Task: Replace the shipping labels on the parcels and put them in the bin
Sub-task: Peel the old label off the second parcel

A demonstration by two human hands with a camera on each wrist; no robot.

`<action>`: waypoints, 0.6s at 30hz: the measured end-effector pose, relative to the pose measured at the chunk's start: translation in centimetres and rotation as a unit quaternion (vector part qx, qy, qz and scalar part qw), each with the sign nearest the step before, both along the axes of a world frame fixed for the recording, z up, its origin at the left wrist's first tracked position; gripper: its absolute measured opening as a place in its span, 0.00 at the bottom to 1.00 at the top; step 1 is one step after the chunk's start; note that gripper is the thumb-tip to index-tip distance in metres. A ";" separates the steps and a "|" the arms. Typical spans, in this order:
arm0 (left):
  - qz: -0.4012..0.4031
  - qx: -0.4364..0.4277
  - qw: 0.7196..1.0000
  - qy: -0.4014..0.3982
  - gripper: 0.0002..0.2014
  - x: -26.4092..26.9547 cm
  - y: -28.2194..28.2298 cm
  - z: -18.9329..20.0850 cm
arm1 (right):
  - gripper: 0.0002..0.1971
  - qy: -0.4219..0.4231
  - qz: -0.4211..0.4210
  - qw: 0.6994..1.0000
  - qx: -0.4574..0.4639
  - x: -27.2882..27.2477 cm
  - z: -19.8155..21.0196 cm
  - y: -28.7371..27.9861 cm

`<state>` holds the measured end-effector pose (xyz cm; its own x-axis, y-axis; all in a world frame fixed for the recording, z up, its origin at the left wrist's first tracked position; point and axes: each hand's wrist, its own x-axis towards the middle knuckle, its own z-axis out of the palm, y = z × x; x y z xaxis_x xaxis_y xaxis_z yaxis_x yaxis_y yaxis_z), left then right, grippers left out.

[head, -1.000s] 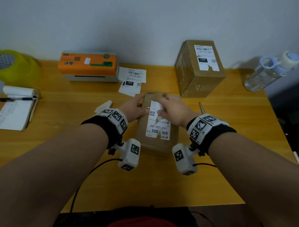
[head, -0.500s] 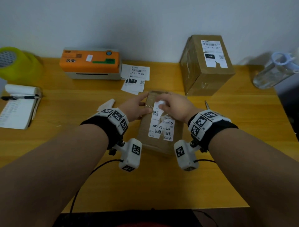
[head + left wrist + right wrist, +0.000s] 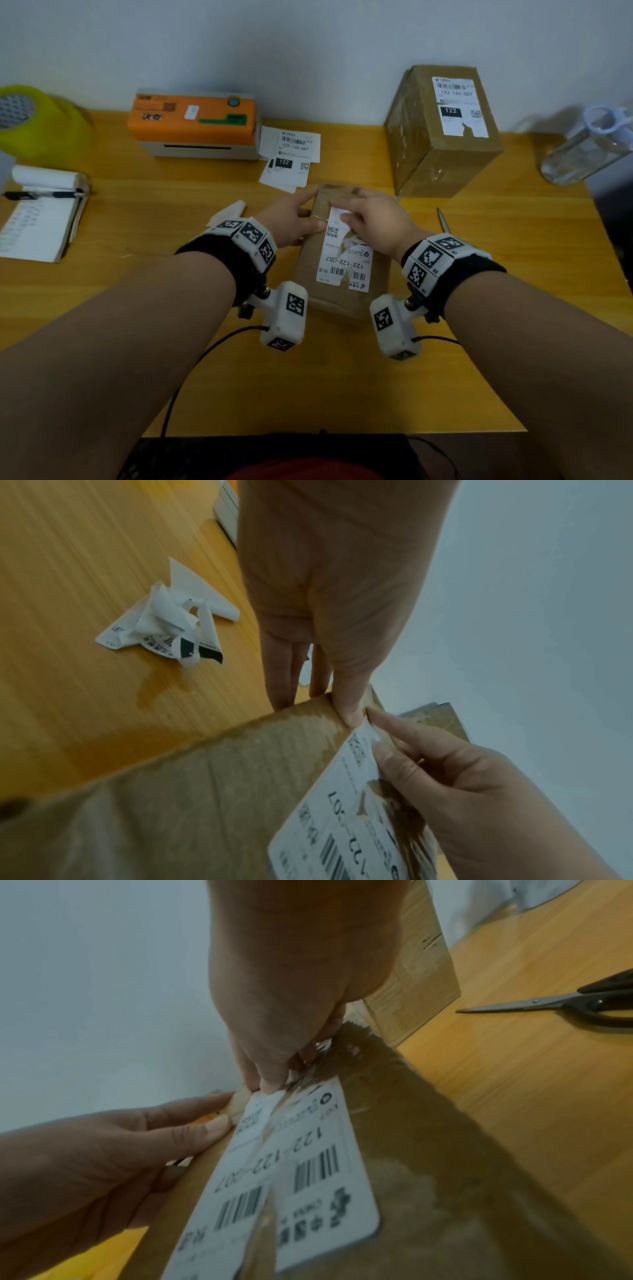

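Observation:
A small brown parcel [image 3: 366, 298] lies on the desk in front of me, with a torn white shipping label [image 3: 337, 265] on top. My left hand [image 3: 310, 214] grips the parcel's far left edge, thumb on top and fingers down the side [image 3: 281, 674]. My right hand [image 3: 342, 214] pinches the far end of the label's left strip [image 3: 260, 1112] between thumb and fingers, lifting it off the cardboard. A split runs down the label [image 3: 308, 1177]. A bigger parcel [image 3: 442, 164] with its own torn label stands at the back right. No bin shows.
An orange label printer [image 3: 195, 123] sits at the back, fresh labels [image 3: 291, 150] beside it. Crumpled label scraps [image 3: 171, 626] lie left of the parcel. Scissors [image 3: 565, 1004] lie to the right, a water bottle [image 3: 589, 144] far right, a notebook with pen [image 3: 37, 219] and a yellow roll [image 3: 37, 123] left.
My right fingers have shifted at the label's far end and now pinch a strip lifted off the box. The left hand and parcel stay put.

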<state>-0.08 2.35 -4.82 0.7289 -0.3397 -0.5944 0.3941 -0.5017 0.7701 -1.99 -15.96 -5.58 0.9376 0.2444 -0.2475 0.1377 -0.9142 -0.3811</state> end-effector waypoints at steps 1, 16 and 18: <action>0.001 -0.002 1.000 0.002 0.36 0.0 0.0 0.0 | 0.19 -0.004 -0.007 1.000 0.010 0.0 0.0 0.1; 0.021 -0.039 0.999 0.012 0.34 -0.2 0.2 -0.3 | 0.14 -0.055 -0.017 0.998 0.024 0.0 -0.4 0.4; 0.023 -0.040 0.999 0.014 0.34 -0.2 0.2 -0.3 | 0.15 -0.055 -0.014 0.998 0.011 0.1 -0.3 0.4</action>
<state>-0.25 2.57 -5.13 0.7280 -0.3531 -0.5876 0.4376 -0.4204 0.7948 -1.92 -15.51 -5.90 0.9651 0.2223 -0.1383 0.1545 -0.9100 -0.3848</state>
